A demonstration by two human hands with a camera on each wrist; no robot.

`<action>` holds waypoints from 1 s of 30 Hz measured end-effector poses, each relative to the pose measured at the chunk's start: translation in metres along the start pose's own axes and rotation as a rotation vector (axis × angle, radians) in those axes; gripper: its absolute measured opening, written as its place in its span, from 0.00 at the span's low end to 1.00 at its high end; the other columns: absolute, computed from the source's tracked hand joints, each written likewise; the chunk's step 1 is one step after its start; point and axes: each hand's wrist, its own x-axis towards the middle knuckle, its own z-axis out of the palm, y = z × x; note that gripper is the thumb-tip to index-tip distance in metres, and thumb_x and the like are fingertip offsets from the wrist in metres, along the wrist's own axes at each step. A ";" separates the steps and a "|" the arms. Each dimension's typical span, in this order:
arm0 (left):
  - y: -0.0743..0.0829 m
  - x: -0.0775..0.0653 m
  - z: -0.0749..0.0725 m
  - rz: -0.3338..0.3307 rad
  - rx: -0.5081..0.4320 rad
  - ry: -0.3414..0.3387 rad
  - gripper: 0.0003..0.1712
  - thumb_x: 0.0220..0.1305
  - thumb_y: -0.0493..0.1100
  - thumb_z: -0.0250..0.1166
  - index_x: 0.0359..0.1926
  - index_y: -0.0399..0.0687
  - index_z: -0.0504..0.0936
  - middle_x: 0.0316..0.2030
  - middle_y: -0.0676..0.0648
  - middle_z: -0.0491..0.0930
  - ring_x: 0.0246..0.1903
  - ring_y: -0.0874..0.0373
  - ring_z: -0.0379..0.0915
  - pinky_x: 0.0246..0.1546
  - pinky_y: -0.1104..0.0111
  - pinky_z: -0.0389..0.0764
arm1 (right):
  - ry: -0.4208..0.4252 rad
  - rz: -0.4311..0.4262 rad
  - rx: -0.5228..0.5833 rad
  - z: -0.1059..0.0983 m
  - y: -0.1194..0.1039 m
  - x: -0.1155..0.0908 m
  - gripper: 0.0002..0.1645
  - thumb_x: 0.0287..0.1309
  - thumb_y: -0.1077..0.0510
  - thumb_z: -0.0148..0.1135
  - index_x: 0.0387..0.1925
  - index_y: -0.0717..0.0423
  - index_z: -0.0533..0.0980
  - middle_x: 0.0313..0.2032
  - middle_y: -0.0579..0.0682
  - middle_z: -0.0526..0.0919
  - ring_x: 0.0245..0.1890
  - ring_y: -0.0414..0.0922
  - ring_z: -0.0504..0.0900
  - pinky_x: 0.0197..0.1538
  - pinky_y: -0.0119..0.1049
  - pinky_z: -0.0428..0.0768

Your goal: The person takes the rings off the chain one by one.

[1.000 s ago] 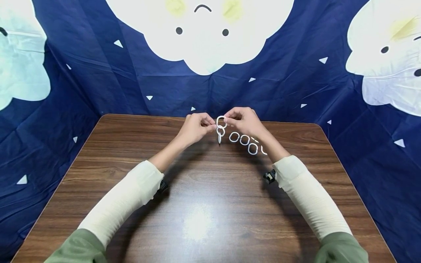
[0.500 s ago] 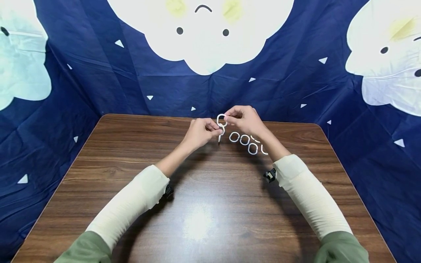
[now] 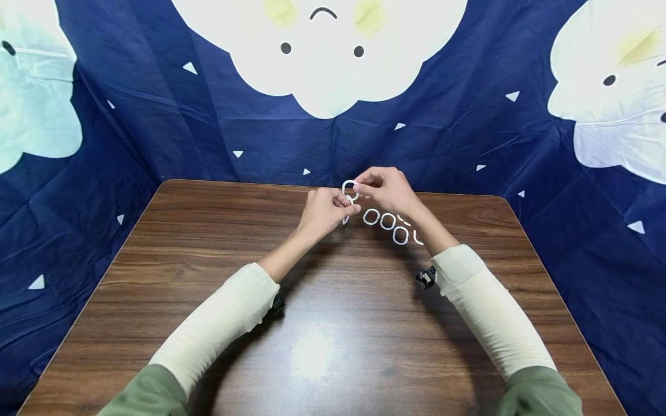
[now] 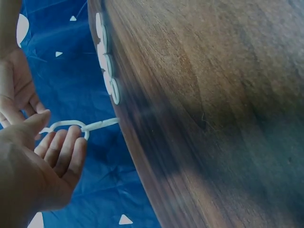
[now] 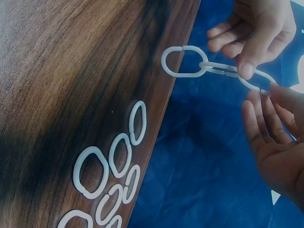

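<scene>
Near the table's far edge, both hands hold a short chain of white oval links, each with a small slit. My right hand (image 3: 387, 188) pinches the top link (image 3: 343, 189) between thumb and fingertips. My left hand (image 3: 324, 212) pinches the middle link (image 5: 221, 71) just below it, thumb on one side and fingers behind. The lowest link (image 5: 164, 64) hangs free; in the head view my left fingers partly cover the chain. In the left wrist view my left hand (image 4: 52, 175) has its palm side showing, with the chain running past its fingertips.
Several loose white links (image 5: 77, 171) lie flat on the brown wooden table (image 3: 333, 289), to the right of the chain. In the head view the right forearm partly hides some. A blue cloth (image 3: 281, 144) with white clouds surrounds the table's far and side edges.
My left hand has moved right and slightly down, from beside the joint of the upper links to pinching the middle link. My right hand rose slightly at first and then stayed almost still.
</scene>
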 end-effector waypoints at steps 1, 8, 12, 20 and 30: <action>0.000 0.000 0.000 -0.005 0.004 0.001 0.14 0.65 0.53 0.85 0.33 0.49 0.93 0.28 0.50 0.94 0.31 0.58 0.89 0.35 0.65 0.84 | -0.001 0.002 0.004 0.000 0.000 0.000 0.09 0.73 0.57 0.77 0.48 0.57 0.92 0.40 0.54 0.96 0.37 0.35 0.90 0.43 0.26 0.85; -0.001 0.003 -0.003 -0.007 0.030 -0.007 0.09 0.66 0.47 0.82 0.33 0.49 0.94 0.30 0.50 0.95 0.35 0.56 0.93 0.46 0.57 0.89 | -0.012 -0.009 0.032 0.002 0.001 0.003 0.10 0.73 0.58 0.76 0.48 0.60 0.91 0.41 0.58 0.96 0.38 0.44 0.94 0.43 0.25 0.87; -0.003 0.005 -0.005 0.001 0.047 -0.015 0.05 0.65 0.45 0.78 0.34 0.49 0.95 0.32 0.50 0.95 0.36 0.55 0.93 0.47 0.57 0.89 | -0.009 -0.014 0.031 0.003 0.000 0.003 0.09 0.73 0.58 0.77 0.48 0.60 0.91 0.40 0.59 0.95 0.39 0.50 0.94 0.42 0.24 0.85; -0.007 0.009 -0.010 0.005 0.063 -0.026 0.03 0.64 0.41 0.76 0.37 0.46 0.94 0.34 0.48 0.96 0.38 0.53 0.92 0.48 0.56 0.88 | -0.009 -0.010 0.026 0.005 0.002 0.005 0.09 0.73 0.57 0.77 0.48 0.59 0.91 0.39 0.56 0.95 0.36 0.42 0.91 0.42 0.27 0.87; -0.011 0.015 -0.017 0.050 0.041 -0.034 0.04 0.68 0.40 0.74 0.39 0.44 0.90 0.36 0.45 0.93 0.39 0.53 0.88 0.48 0.59 0.86 | -0.011 0.011 0.042 0.005 0.001 0.008 0.10 0.75 0.59 0.75 0.50 0.62 0.90 0.41 0.62 0.95 0.33 0.33 0.88 0.46 0.39 0.93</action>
